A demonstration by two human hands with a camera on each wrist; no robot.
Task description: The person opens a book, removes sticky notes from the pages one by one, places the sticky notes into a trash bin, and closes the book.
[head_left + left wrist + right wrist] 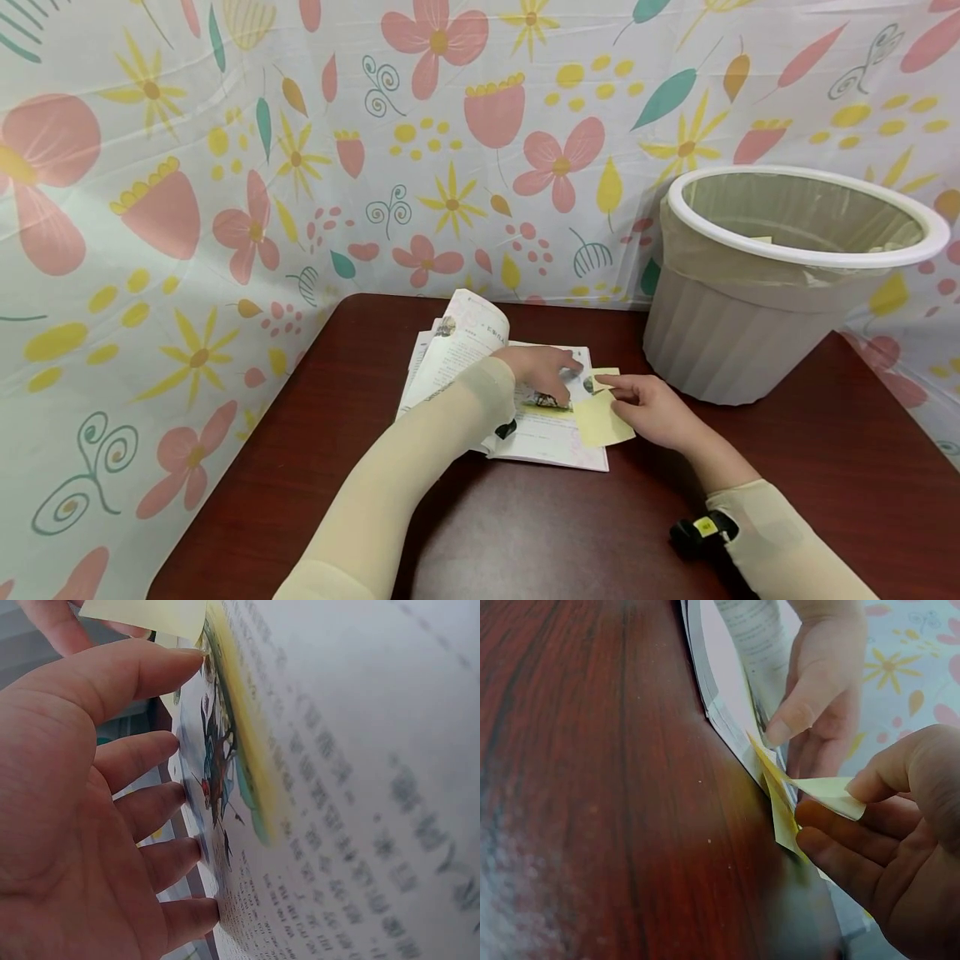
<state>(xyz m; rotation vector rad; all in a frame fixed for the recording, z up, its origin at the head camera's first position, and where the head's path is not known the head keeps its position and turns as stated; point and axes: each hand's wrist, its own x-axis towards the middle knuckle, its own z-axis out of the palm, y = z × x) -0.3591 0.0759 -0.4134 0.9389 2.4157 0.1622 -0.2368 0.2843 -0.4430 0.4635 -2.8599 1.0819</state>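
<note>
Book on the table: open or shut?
Open. In the head view, the book lies spread on the table, printed pages visible, the left hand touching one.

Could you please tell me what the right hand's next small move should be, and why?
I would probably have the right hand gently peel the lifted yellow note away from the page: it pinches one end, the other end seems to meet the page, and the left hand touches the page, which should help steady it.
</note>
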